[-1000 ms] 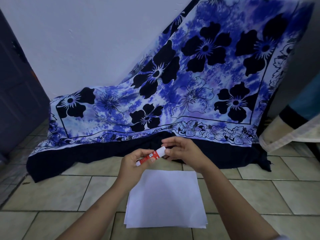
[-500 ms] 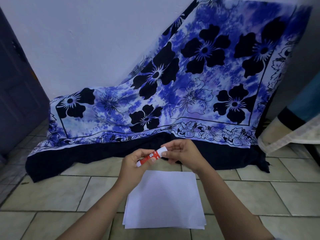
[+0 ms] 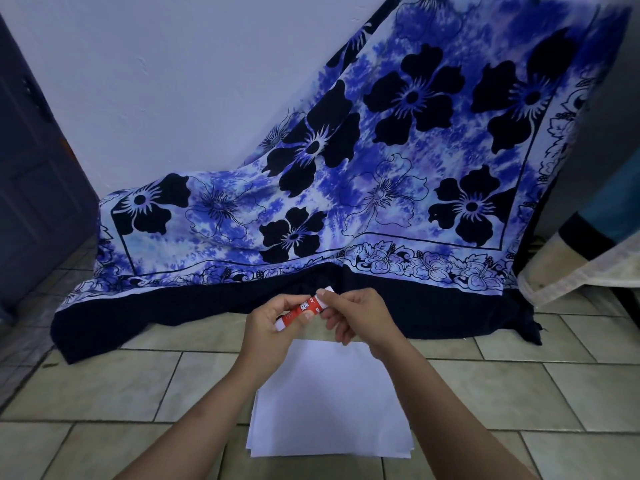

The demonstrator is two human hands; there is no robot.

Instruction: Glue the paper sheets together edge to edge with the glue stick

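We hold the glue stick (image 3: 304, 308) in the air with both hands, just above the far edge of the paper sheets (image 3: 330, 403). They lie stacked on the tiled floor (image 3: 104, 386), in front of a blue flowered cloth (image 3: 381, 168). Our left hand (image 3: 272, 329) grips the red barrel, and our right hand (image 3: 362, 317) pinches the white cap end. The stick tilts up to the right.

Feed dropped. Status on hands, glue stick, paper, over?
Left hand grips glue stick; right hand pinches its white end. Paper sheets stacked on tiled floor below. Nothing in the way.
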